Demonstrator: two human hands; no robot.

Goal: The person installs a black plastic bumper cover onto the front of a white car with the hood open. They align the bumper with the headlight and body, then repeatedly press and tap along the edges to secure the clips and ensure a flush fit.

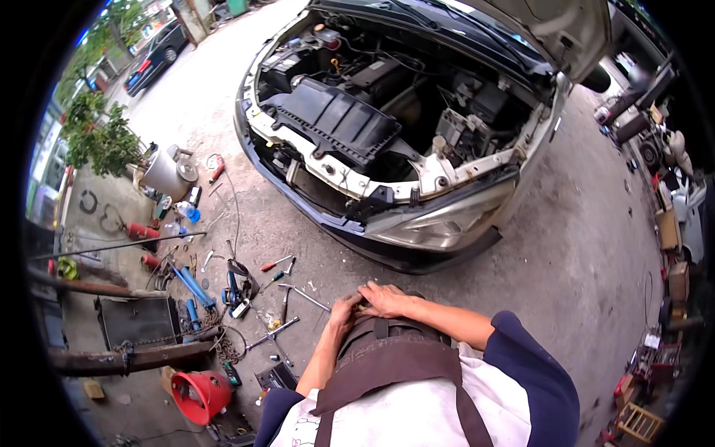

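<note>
Car (410,149) aslant, nose (316,212) toward lower left

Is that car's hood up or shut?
It's up: the hood is raised at an angle, and the engine parts lie exposed.

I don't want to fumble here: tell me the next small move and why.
I'd probably ease the left hand away from the right hand: the hands sit close together in front of the body, so whatever may lie between them is hidden, while the cross-shaped wrench on the ground to the left remains free to reach.
</note>
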